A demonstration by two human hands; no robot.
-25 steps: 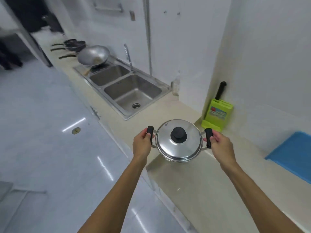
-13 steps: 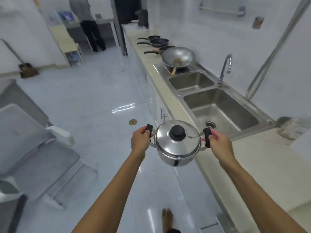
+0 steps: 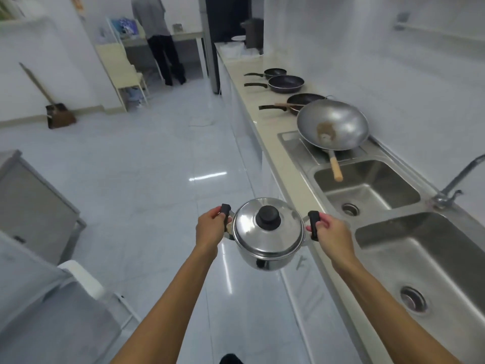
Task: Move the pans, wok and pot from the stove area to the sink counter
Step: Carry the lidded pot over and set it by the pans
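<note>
I hold a lidded steel pot (image 3: 267, 237) in the air over the floor, just left of the counter edge. My left hand (image 3: 210, 229) grips its left black handle and my right hand (image 3: 328, 232) grips the right one. A steel wok (image 3: 333, 124) with a wooden handle rests on the sink's drainboard, its handle reaching over the far basin. Beyond it three dark frying pans sit in a row on the beige counter (image 3: 262, 119): one (image 3: 301, 101) partly behind the wok, a second (image 3: 286, 84), and a small third (image 3: 274, 72) farthest away.
A double steel sink (image 3: 388, 232) with a tap (image 3: 451, 185) fills the counter on my right. A person (image 3: 157, 35) stands at a table far back. A chair (image 3: 126, 72), a dustpan (image 3: 59, 118) and grey furniture (image 3: 31, 206) stand on the left of the glossy floor.
My view has swung left from the corner counter to look along the sink counter. The pot has come off the counter and now hangs over the floor, nearer the sink and pans.
</note>
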